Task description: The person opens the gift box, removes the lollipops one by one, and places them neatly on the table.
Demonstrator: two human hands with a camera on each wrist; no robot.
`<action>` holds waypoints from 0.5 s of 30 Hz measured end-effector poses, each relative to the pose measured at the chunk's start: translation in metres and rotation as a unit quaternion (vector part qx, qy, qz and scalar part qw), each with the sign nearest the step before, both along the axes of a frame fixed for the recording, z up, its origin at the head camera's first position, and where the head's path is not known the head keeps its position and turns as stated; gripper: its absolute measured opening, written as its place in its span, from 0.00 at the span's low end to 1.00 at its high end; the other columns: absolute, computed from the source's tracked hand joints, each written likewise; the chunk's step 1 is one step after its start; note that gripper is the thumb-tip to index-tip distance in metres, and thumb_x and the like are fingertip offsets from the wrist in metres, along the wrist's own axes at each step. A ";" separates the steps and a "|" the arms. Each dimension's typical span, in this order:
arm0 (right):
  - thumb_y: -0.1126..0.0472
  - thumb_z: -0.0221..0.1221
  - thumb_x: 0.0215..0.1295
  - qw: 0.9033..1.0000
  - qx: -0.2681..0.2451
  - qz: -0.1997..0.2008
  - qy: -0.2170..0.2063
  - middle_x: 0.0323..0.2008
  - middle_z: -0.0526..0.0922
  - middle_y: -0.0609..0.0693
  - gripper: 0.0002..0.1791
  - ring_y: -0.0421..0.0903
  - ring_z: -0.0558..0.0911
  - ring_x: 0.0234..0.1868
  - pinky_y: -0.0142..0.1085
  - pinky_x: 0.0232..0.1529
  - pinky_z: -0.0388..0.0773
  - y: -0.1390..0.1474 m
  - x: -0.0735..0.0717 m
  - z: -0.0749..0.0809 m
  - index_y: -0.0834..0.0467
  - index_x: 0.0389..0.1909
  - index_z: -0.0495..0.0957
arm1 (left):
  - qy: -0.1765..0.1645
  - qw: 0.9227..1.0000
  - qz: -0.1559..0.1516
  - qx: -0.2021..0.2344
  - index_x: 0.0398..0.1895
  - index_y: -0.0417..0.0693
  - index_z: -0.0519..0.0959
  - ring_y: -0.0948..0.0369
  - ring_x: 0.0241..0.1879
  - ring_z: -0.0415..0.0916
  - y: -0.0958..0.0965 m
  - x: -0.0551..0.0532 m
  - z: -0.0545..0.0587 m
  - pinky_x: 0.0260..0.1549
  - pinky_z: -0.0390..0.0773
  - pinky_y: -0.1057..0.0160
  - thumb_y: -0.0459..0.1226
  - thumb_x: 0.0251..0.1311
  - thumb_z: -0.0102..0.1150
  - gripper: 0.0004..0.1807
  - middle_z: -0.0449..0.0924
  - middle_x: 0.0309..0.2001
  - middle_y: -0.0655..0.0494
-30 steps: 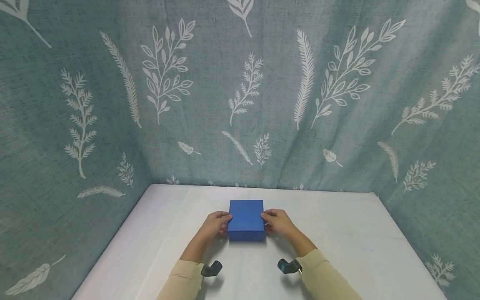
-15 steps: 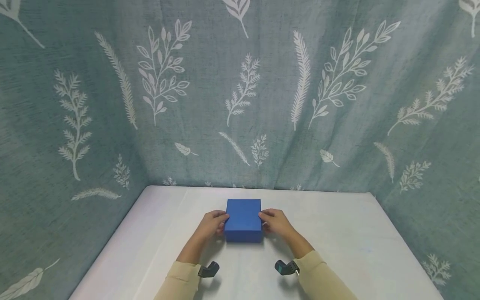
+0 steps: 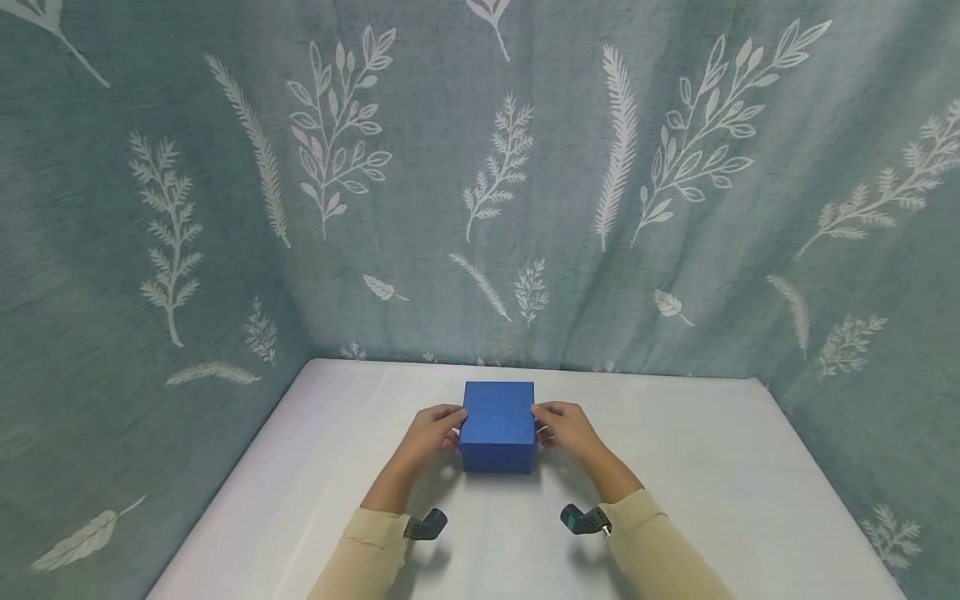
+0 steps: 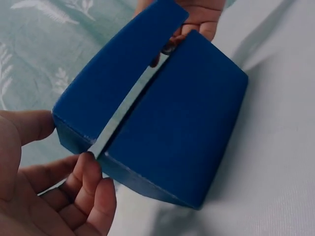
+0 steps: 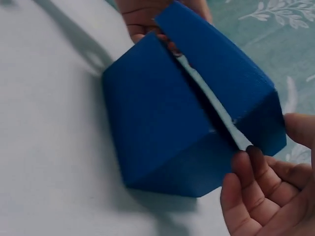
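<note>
A blue box stands on the white table, its lid (image 3: 497,412) raised off its base (image 4: 177,118). Both wrist views show a narrow pale gap between the two parts, with fingers visible through its far end. My left hand (image 3: 435,429) pinches the lid's left side, thumb at the upper edge and fingertips (image 4: 88,162) by the lower rim. On the opposite side, my right hand (image 3: 564,427) grips the lid the same way, its curled fingertips (image 5: 242,160) at the lower rim. The inside of the box is hidden.
The white table (image 3: 675,467) extends around the box on all sides. A green curtain (image 3: 435,183) with white leaf prints hangs behind and along both sides. Each wrist carries a small dark camera mount, the left one (image 3: 426,525) just above the table.
Both hands keep their hold on the lid, and it has risen a little: the blue front looks taller than a second ago. The head view has shifted slightly.
</note>
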State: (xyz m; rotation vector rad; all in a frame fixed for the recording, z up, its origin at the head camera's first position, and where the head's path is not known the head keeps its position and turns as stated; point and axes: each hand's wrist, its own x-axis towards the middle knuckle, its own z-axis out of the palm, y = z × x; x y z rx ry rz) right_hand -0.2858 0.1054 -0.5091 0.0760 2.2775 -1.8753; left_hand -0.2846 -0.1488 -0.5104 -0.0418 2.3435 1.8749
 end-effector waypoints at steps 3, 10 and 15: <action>0.53 0.57 0.70 1.000 0.009 0.003 -0.003 0.37 0.83 0.57 0.22 0.49 0.83 0.37 0.43 0.40 0.81 0.006 0.003 0.008 0.68 0.51 0.78 | 0.013 1.000 -0.004 0.003 0.53 0.31 0.78 0.58 0.29 0.77 0.003 0.003 0.002 0.33 0.80 0.60 0.44 0.65 0.60 0.23 0.82 0.37 0.47; 0.51 0.59 0.69 0.999 0.028 0.019 0.024 0.43 0.83 0.56 0.22 0.50 0.83 0.42 0.43 0.44 0.80 0.018 0.013 0.026 0.65 0.52 0.77 | 0.029 0.999 -0.004 -0.035 0.55 0.37 0.78 0.49 0.36 0.77 0.013 0.015 0.019 0.32 0.77 0.61 0.42 0.64 0.60 0.21 0.82 0.37 0.51; 0.51 0.58 0.69 0.998 0.019 0.025 0.050 0.46 0.81 0.57 0.24 0.52 0.82 0.42 0.43 0.45 0.79 0.019 0.016 0.038 0.66 0.56 0.76 | 0.051 0.999 0.012 -0.014 0.54 0.38 0.79 0.55 0.33 0.77 0.013 0.023 0.039 0.34 0.77 0.60 0.40 0.64 0.60 0.19 0.82 0.35 0.52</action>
